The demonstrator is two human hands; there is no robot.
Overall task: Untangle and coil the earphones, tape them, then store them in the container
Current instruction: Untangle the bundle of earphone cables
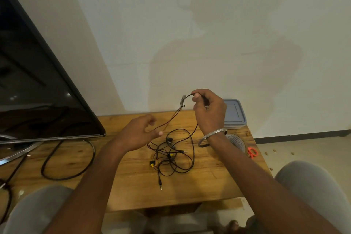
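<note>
Two hands are over the wooden surface in my head view. My right hand is raised near the back edge, and its fingers and thumb are clamped on a thin black strand of the earphones. The strand bends in an arc out of the grip to a small grey piece, then drops as a dark red and black cord toward the left hand. The fingers of that hand are apart and loosely bent. The cord passes between thumb and fingers, and I cannot tell if it touches them.

Most of the earphones lie as a tangle of thin loops on the middle of the surface, with yellow ear tips and a metal jack plug pointing toward me. A smooth metal bangle sits on the right wrist.

A shallow plastic container with a blue-grey lid stands at the far right corner, behind the right hand. Orange-handled scissors lie at the right edge.

The surface is warm brown planks with visible grain. A glossy black screen stands at the left, with a thick black cable curled before it. A plain pale wall is behind.
</note>
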